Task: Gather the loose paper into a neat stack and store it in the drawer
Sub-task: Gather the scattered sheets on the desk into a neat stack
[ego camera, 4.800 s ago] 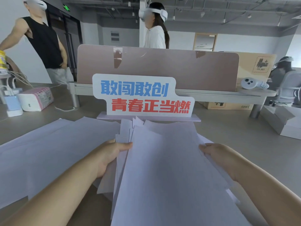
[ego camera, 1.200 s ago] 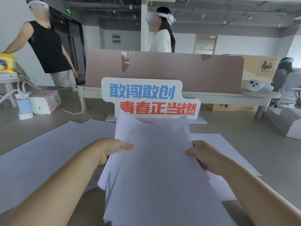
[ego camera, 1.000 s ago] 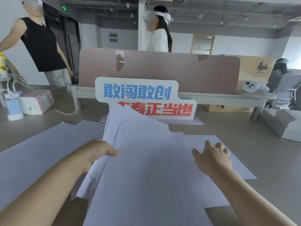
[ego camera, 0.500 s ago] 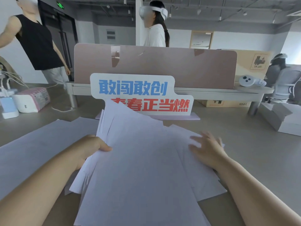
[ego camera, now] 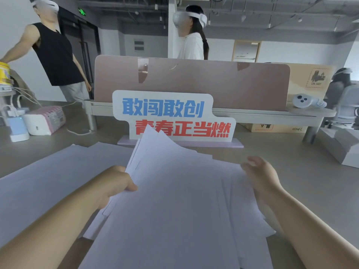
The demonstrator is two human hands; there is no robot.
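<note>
My left hand [ego camera: 114,185] grips the left edge of an uneven stack of white paper [ego camera: 174,206], thumb on top, holding it tilted above the desk. My right hand [ego camera: 260,177] is motion-blurred at the stack's right edge and rests on loose sheets [ego camera: 258,224] that lie partly under the stack. More loose sheets [ego camera: 48,181] are spread flat on the desk to the left. No drawer is in view.
A sign with blue and red characters [ego camera: 174,117] stands right behind the stack, before a pink divider [ego camera: 194,82]. A tissue pack [ego camera: 46,121] and a blue charger [ego camera: 17,129] sit far left, a white box [ego camera: 342,146] far right. Two people stand beyond the desk.
My right hand let go of the stack, reached right onto loose sheets and slid them in under the stack. My left hand kept its grip throughout.
</note>
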